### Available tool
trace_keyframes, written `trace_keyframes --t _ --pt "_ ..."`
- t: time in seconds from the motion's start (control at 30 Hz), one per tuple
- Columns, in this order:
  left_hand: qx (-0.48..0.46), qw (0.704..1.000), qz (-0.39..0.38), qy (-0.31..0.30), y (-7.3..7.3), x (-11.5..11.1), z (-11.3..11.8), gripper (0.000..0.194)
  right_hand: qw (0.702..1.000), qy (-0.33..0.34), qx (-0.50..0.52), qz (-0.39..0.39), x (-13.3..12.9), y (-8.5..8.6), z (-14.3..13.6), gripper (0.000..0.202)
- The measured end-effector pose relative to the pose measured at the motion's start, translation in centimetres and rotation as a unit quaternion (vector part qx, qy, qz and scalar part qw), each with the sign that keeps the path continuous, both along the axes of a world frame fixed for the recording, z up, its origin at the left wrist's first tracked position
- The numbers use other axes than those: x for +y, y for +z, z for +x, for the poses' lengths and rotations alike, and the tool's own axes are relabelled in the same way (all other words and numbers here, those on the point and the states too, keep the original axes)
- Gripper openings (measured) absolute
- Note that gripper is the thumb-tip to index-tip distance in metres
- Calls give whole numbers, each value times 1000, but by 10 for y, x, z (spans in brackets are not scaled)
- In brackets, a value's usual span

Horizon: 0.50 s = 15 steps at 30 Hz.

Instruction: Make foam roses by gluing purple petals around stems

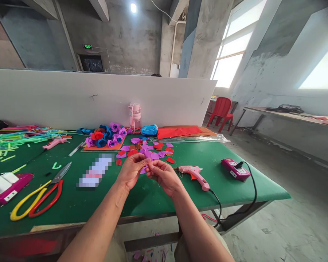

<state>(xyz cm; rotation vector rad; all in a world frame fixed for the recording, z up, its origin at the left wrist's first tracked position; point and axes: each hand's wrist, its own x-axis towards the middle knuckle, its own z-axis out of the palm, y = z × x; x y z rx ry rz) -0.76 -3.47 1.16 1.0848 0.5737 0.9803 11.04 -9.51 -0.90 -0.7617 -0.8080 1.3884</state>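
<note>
Grey concrete walls are seen behind a long white board, which is placed at the far edge of a table with a smooth green cover. Above the near part of this table, both bare hands are brought close together. By the left hand, a small purple petal of paper-like material is pinched between the thumb and the forefinger. The thumb and forefinger of the right hand are pressed together just beside the left fingertips; what is kept between them cannot be told, because it is too small.

Just beyond both hands, loose purple, red and brown petals are scattered. Farther from the left hand, ahead and to its left, purple, blue and red handmade flowers are gathered on an orange sheet. Straight ahead of the hands, a pink drinking bottle is stood upright near a blue wrapped packet.

To the right of the right hand, a pink glue gun with an orange trigger is laid, and farther right a magenta power strip is placed. Well to the left of the left hand, scissors with yellow and red handles are left opened.
</note>
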Motion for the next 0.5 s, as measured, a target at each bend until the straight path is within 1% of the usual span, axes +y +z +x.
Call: trace_keyframes --t 0.13,0.2,0.5 --pt "-2 1000 16 5 -1 0 -1 22 999 -40 -34 12 0 2 -2 26" --pt "-1 1000 19 0 -2 1 -1 20 998 -50 -43 18 0 2 -3 26" --pt "24 998 18 -52 -1 2 -4 16 1000 -5 15 12 1 -4 0 25"
